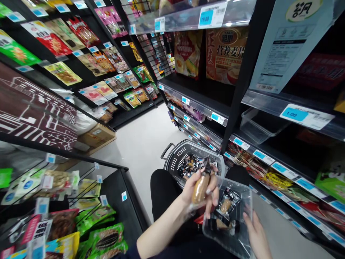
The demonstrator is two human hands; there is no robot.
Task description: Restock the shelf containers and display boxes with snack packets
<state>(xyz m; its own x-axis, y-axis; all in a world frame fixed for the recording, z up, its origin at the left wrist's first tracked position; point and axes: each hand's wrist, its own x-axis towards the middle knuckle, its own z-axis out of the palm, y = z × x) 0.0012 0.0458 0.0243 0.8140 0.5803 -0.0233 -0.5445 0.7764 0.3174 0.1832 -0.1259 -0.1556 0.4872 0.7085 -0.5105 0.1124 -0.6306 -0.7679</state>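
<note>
My left hand (201, 190) is closed around a brown packaged snack (201, 187), held just over a clear plastic bin (241, 230). My right hand (256, 233) grips the bin's near right edge from below. Inside the bin lie a few small dark-wrapped snack packets (226, 205). Beyond my hands a grey shopping basket (183, 151) stands on the floor, filled with several similar small wrapped packets (191, 165). My dark-clothed knees are under the bin.
Shop shelves with snack bags line both sides of a narrow aisle. An empty clear bin (258, 126) sits on the right shelf above blue price tags. A cardboard box (97, 136) lies on the floor at the left. Pale floor (140, 144) runs ahead.
</note>
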